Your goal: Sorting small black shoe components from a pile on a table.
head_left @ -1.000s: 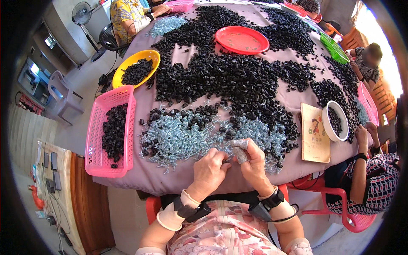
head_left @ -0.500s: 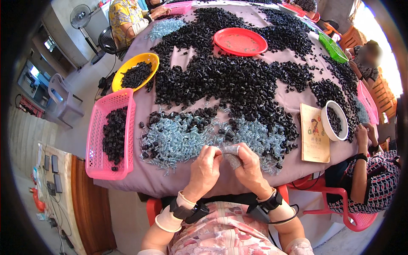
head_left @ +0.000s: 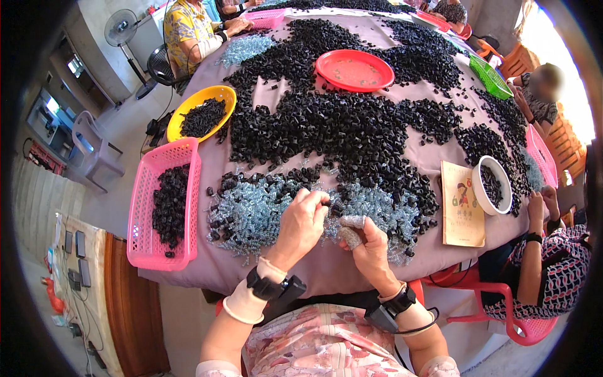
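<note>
My left hand is pinched closed over the near edge of the pile, with a small black plastic cap at its fingertips. Lower and to its right, my right hand has its wrapped thumb and forefinger brought together; whatever lies between them is too small to make out. Under and beyond both hands spread pale bluish coil springs. Black plastic caps lie heaped behind the springs and partly among them.
Left stand a pink basket of black caps and a yellow bowl of black pieces. A red tray sits mid-table. Right are a booklet, a white bowl and a green basket. Other people sit around the table.
My hands have come apart. The left one moved up and away over the springs, while the right one dropped slightly nearer and to the right.
</note>
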Available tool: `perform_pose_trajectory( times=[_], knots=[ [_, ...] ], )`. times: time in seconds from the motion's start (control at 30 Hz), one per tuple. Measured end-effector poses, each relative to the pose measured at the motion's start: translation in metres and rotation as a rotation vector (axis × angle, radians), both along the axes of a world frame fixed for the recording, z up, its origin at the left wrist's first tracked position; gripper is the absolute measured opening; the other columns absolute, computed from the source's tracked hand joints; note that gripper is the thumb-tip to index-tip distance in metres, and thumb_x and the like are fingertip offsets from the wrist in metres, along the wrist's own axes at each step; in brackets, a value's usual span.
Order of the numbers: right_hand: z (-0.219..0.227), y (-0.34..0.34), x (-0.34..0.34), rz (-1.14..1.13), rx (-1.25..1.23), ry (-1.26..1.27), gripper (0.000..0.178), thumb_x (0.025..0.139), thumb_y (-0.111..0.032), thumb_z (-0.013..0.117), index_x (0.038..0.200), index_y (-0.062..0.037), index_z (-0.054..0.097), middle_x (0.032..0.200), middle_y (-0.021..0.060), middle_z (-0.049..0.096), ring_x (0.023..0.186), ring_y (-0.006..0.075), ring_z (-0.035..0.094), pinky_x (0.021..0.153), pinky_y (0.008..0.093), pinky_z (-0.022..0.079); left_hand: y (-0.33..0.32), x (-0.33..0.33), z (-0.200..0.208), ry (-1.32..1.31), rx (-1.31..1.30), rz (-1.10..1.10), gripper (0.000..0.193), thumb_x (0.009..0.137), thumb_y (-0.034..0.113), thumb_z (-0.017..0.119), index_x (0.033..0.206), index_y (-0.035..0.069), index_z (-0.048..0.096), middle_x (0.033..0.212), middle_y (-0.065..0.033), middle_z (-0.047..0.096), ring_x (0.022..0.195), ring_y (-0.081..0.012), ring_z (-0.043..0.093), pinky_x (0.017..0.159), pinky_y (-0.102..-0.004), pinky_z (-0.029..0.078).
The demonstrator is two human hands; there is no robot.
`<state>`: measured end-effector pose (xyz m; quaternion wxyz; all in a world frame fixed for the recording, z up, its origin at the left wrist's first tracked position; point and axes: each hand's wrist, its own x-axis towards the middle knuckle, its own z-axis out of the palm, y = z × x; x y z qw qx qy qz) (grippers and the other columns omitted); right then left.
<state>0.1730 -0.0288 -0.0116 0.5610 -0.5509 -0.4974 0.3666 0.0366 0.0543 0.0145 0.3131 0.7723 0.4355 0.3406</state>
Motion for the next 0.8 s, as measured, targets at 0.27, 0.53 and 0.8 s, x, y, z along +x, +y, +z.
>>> perform_pose_trajectory(
  times=[0.27,0.53,0.8],
  knots=[
    [0.004,-0.001,0.002,-0.013,-0.014,-0.13,0.017,0.084,0.0,0.06,0.101,-0.0021,0.061,0.074,0.0032,0.061,0.06,0.0085,0.056,0.055,0.0232,0.046,0.015,0.015,-0.018,0.24,0.037,0.046,0.015,0.077,0.011,0.066,0.091,0.007,0.061,0.089,-0.0119,0.054,0.076,-0.0295,0.059,0.066,-0.0379,0.049],
    [-0.002,0.001,0.0,0.011,0.051,-0.038,0.024,0.081,0.01,0.054,0.102,-0.0009,0.059,0.079,0.0065,0.057,0.066,0.0136,0.059,0.06,0.0253,0.048,0.011,0.008,-0.02,0.132,0.1,0.066,0.018,0.077,0.008,0.066,0.086,0.002,0.052,0.084,-0.0123,0.053,0.072,-0.0316,0.057,0.065,-0.0386,0.047],
    [0.002,0.002,0.002,-0.017,0.141,-0.004,0.03,0.074,0.014,0.057,0.1,-0.0006,0.06,0.081,0.0077,0.057,0.073,0.0159,0.059,0.064,0.0261,0.048,-0.018,-0.007,-0.004,-0.245,-0.184,-0.034,0.019,0.075,-0.007,0.067,0.091,0.0,0.059,0.088,-0.0002,0.054,0.07,-0.0053,0.054,0.06,-0.0192,0.048]
  ],
)
